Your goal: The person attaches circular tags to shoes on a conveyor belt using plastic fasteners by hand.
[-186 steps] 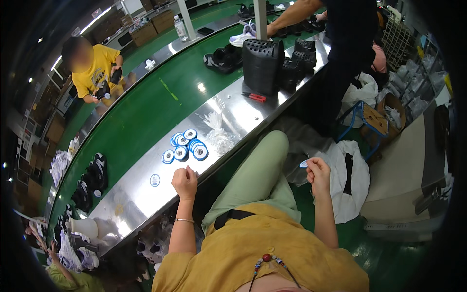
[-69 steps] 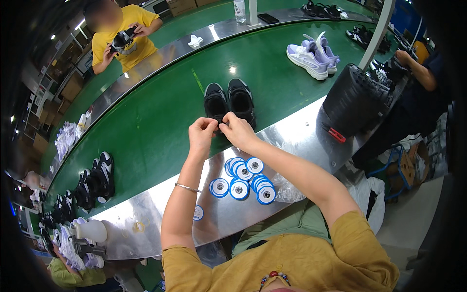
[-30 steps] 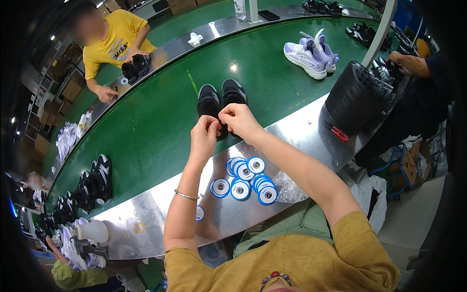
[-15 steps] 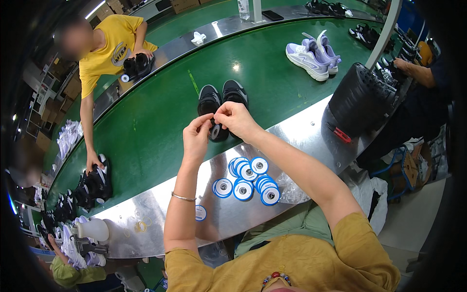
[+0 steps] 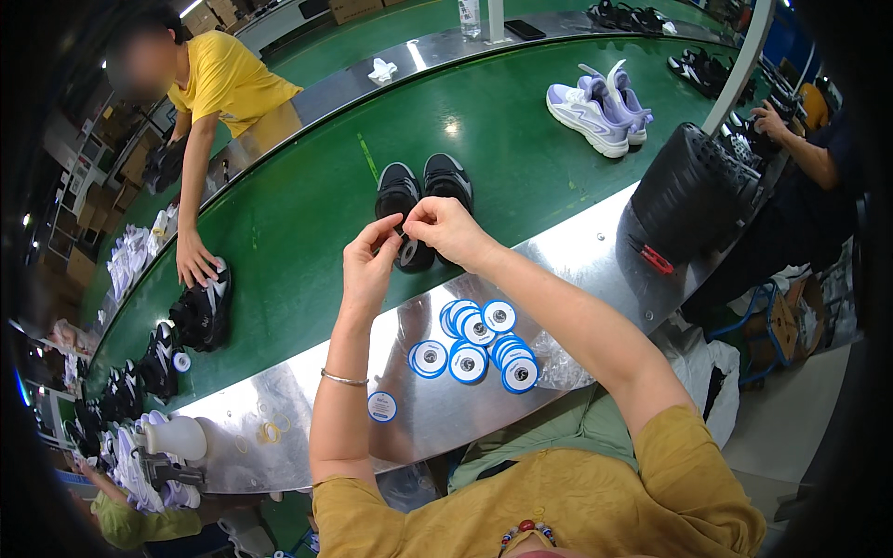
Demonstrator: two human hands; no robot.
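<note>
A pair of black and grey sneakers stands on the green belt in front of me, toes pointing away. Both my hands are above their heel ends, fingertips almost meeting. My right hand is closed in a pinch; whatever it holds is too small to make out. Bent thumb and forefinger of my left hand come close together beside it, and I cannot tell whether anything thin is between them. Just under the fingertips a round tag shows against the left shoe. Round blue-rimmed white tags lie in overlapping piles nearer me on the metal ledge.
White-purple sneakers stand farther right on the belt. A black cylindrical bin with a red tool is right. Left are rubber bands, a lamp-like white head and more black shoes, touched by a co-worker's hand.
My left hand has shifted slightly left, its fingertips a little farther from the right's. At left, black shoes moved along the belt toward me; the co-worker's other hand took its shoes off the far ledge.
</note>
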